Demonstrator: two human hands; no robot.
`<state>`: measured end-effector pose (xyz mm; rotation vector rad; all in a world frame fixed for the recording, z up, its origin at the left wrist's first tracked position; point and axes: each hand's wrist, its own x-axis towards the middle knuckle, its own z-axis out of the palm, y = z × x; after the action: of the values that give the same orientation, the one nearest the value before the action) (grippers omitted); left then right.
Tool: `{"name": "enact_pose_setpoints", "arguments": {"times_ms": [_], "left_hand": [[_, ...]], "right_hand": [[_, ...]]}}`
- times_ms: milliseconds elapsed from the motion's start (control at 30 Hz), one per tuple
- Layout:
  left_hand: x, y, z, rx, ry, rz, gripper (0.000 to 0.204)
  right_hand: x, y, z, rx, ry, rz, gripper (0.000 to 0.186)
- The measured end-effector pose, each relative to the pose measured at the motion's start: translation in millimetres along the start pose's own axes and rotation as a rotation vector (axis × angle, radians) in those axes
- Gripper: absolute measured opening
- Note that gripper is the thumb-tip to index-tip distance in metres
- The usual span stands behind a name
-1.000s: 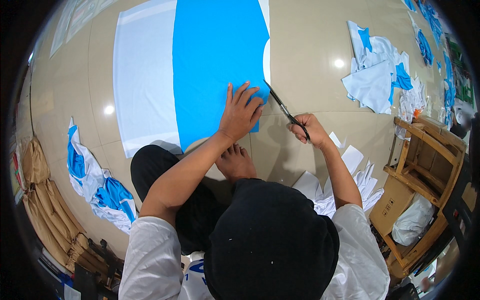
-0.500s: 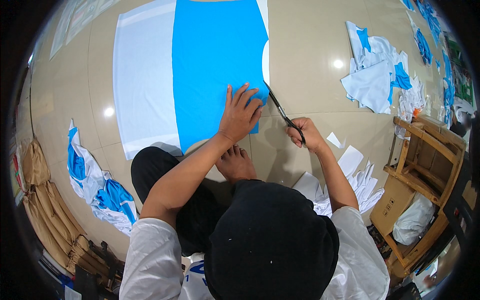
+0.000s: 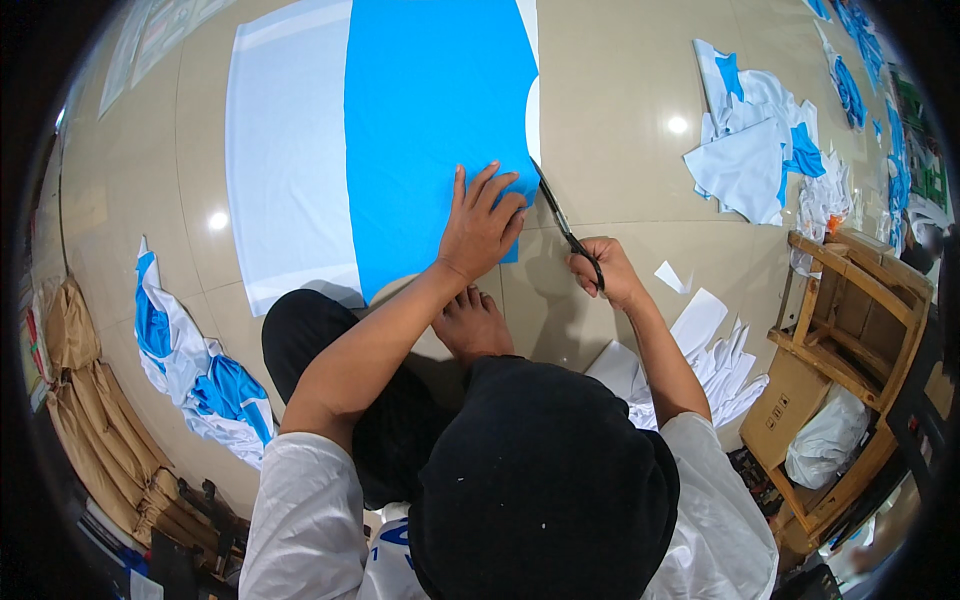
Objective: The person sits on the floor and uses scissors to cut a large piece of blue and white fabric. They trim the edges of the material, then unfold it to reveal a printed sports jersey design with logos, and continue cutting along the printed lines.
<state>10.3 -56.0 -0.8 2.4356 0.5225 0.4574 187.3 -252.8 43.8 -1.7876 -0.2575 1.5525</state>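
A large blue fabric piece (image 3: 440,100) with a white panel (image 3: 290,160) along its left side lies flat on the tiled floor. White cloth shows past its curved right edge. My left hand (image 3: 482,222) rests on the blue cloth near its lower right corner, fingers spread. In my right hand (image 3: 608,272) are black-handled scissors (image 3: 562,222), with fingers through the handle loops. Their blades point up and left, and the tips touch the cloth at the lower end of the curved edge. The blades look nearly closed. My bare foot (image 3: 472,325) is just below the cloth.
White offcuts (image 3: 700,345) lie right of my foot. A heap of white and blue cloth pieces (image 3: 755,135) is at the upper right, another blue and white cloth (image 3: 200,360) at the left. A wooden stool (image 3: 850,330) and a cardboard box (image 3: 785,410) stand at the right.
The scissors and my right hand have shifted very slightly, and the blades look closer together. My left hand stays in the same place on the cloth.
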Motion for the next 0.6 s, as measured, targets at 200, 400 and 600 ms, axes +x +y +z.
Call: {"name": "enact_pose_setpoints", "arguments": {"times_ms": [200,400,600], "left_hand": [[0.2,-0.2,0.5,-0.001,-0.006,-0.004,0.013],[0.2,0.2,0.0,-0.005,-0.005,-0.003,0.012],[0.5,0.7,-0.8,-0.007,0.004,-0.001,0.012]], "right_hand": [[0.0,4.4,4.4,0.02,0.018,-0.007,0.023],[-1.0,6.6,7.0,0.03,0.018,-0.009,0.025],[-1.8,5.0,10.7,0.052,0.043,-0.012,0.028]]}}
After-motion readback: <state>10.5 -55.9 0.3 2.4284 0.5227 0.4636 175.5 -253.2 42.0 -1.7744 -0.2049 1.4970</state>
